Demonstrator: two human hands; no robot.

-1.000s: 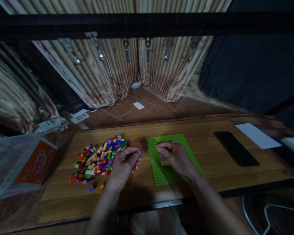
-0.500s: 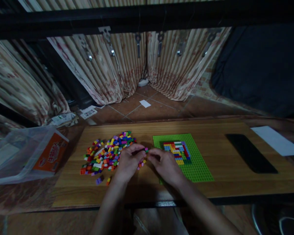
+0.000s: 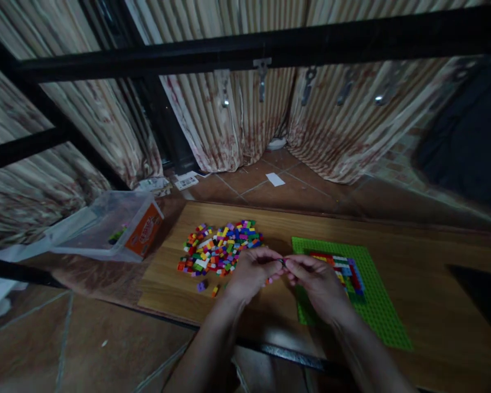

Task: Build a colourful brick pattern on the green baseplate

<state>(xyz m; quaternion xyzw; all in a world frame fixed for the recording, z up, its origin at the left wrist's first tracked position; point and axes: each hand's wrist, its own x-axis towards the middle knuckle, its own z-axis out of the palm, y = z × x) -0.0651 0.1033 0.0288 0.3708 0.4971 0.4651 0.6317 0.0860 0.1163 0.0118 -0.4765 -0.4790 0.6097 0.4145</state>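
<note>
My left hand (image 3: 251, 273) and my right hand (image 3: 317, 281) meet above the table, fingertips pinched together. Between them is a small dark toy brick (image 3: 283, 262), mostly hidden by the fingers. Left of my left hand lies a loose pile of colourful toy bricks (image 3: 216, 248). A purple brick (image 3: 201, 286) and an orange-and-yellow brick (image 3: 215, 291) lie apart in front of the pile. Behind and under my right hand is a green baseplate (image 3: 387, 314) bearing a block of multicoloured bricks (image 3: 355, 275), partly covered by that hand.
A clear plastic box (image 3: 106, 218) with an orange label and a few bricks inside stands left of the wooden table (image 3: 167, 289). A dark flat object (image 3: 480, 297) lies at the table's right. Curtains (image 3: 237, 120) hang behind, and a white paper (image 3: 275, 179) is on the floor.
The view has turned left, so everything appears farther right and more of the box shows. Both hands stay together at the fingertips, now closer around the small brick.
</note>
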